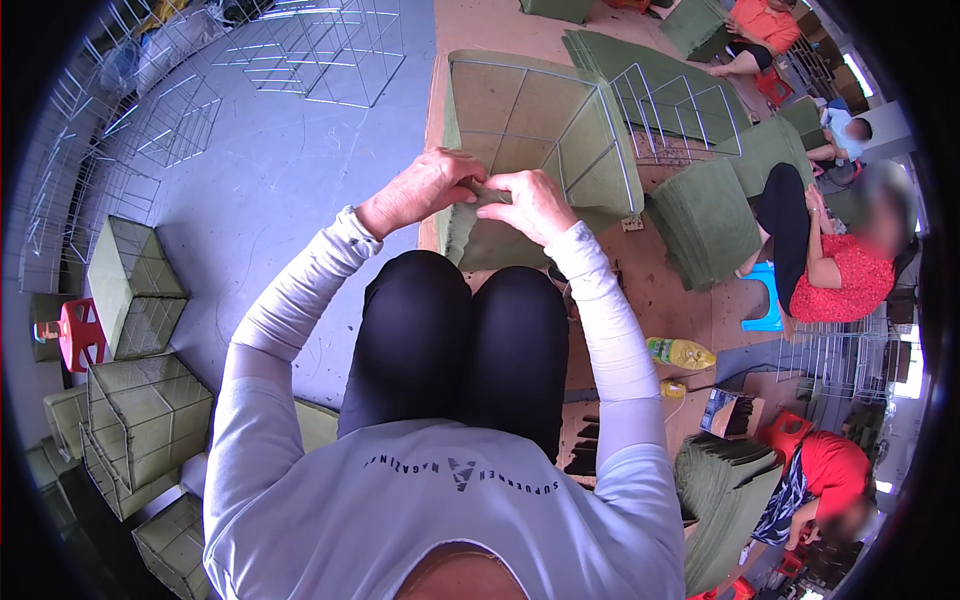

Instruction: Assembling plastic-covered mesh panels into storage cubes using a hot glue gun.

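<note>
A wire-frame box [530, 110] lined with olive-green fabric stands just beyond my knees, its open side facing up toward me. At its near left corner both hands meet on the rim. My left hand [425, 190] is closed, pinching the green fabric edge [488, 193]. From the other side my right hand [532, 204] grips the same folded edge between thumb and fingers. Loose fabric [490, 245] hangs below the hands toward my knees. Any small item between the fingertips is hidden.
Bare wire frames [330, 60] lie far left, and another frame [685, 115] rests beyond the box. Green sheets [700, 220] are stacked on the right. Covered boxes [140, 275] and a red stool [80, 335] stand left. A yellow bottle [682, 353] lies near my right arm; several people sit right.
</note>
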The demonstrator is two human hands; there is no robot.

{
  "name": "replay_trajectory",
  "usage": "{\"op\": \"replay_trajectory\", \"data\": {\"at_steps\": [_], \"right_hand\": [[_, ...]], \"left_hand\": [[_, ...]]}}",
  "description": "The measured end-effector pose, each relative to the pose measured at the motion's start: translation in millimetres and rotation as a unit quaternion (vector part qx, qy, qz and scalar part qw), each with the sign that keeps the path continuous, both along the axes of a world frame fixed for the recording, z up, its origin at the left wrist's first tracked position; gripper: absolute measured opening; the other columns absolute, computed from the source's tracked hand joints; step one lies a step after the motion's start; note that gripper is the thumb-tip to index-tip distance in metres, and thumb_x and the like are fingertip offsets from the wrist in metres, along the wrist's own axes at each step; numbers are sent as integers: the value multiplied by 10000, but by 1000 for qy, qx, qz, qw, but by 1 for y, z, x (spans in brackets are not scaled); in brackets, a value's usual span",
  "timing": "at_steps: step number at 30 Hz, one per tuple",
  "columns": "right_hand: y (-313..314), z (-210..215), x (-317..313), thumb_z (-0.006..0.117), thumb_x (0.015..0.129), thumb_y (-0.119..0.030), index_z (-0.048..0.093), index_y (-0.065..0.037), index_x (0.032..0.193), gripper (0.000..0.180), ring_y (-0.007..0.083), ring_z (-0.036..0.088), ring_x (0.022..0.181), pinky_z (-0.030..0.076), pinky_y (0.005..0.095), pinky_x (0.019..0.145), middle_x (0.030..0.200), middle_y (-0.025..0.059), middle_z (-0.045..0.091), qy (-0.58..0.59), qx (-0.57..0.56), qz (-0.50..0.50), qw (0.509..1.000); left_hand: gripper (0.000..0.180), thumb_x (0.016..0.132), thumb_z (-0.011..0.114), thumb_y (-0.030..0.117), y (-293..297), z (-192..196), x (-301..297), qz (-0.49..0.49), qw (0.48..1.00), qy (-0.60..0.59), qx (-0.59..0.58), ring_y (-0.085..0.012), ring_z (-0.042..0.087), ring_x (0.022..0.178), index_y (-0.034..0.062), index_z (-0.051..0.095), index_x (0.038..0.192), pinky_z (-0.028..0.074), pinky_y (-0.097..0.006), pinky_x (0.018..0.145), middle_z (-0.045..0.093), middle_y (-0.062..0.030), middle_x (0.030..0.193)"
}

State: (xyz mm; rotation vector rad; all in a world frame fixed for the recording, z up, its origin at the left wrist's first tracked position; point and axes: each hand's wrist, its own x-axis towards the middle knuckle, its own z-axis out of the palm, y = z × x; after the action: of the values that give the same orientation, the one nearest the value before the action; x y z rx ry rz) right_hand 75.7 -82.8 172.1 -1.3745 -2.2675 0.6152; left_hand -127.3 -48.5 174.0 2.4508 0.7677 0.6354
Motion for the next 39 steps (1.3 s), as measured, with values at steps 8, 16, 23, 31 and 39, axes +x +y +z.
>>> {"op": "replay_trajectory", "data": {"at_steps": [8, 16, 23, 31, 39], "right_hand": [[11, 2, 3, 690, 797, -237, 702, -96, 845, 149, 330, 642, 725, 489, 410, 674, 745, 136, 659, 33, -6, 21, 999], [11, -8, -5, 689, 798, -292, 675, -98, 855, 203, 326, 632, 697, 479, 429, 655, 684, 120, 637, 45, -1, -15, 999], [11, -11, -10, 698, 789, -324, 669, -98, 830, 231, 320, 637, 698, 479, 432, 649, 676, 114, 638, 52, -6, -7, 999], [14, -18, -15, 691, 784, -289, 660, -70, 804, 223, 330, 644, 718, 485, 432, 650, 713, 128, 654, 64, 23, -28, 997], [16, -15, -15, 659, 797, -238, 674, -65, 842, 178, 345, 641, 743, 493, 432, 680, 745, 151, 657, 59, 19, 0, 998]], "left_hand": [[303, 714, 715, 12, -3, 5, -5, -18, 999, -32, -32, -303, 604, 842, 18, 607, 997, 477, -384, 813, 629, -95, 872], [376, 698, 741, 52, -2, 3, -24, -30, 999, -18, 4, -307, 581, 984, 18, 596, 1043, 493, -382, 839, 597, -98, 1049], [342, 696, 743, 50, -3, -1, -22, -22, 1000, -18, 9, -312, 583, 964, 19, 581, 996, 493, -378, 833, 583, -102, 1031], [266, 726, 721, 37, -12, -4, -20, -31, 998, -62, 12, -302, 590, 916, 28, 583, 953, 500, -381, 778, 552, -97, 1006], [105, 742, 688, 0, -19, 2, -9, -11, 995, -91, 46, -298, 615, 892, 9, 628, 829, 514, -363, 752, 568, -111, 1017]]}}
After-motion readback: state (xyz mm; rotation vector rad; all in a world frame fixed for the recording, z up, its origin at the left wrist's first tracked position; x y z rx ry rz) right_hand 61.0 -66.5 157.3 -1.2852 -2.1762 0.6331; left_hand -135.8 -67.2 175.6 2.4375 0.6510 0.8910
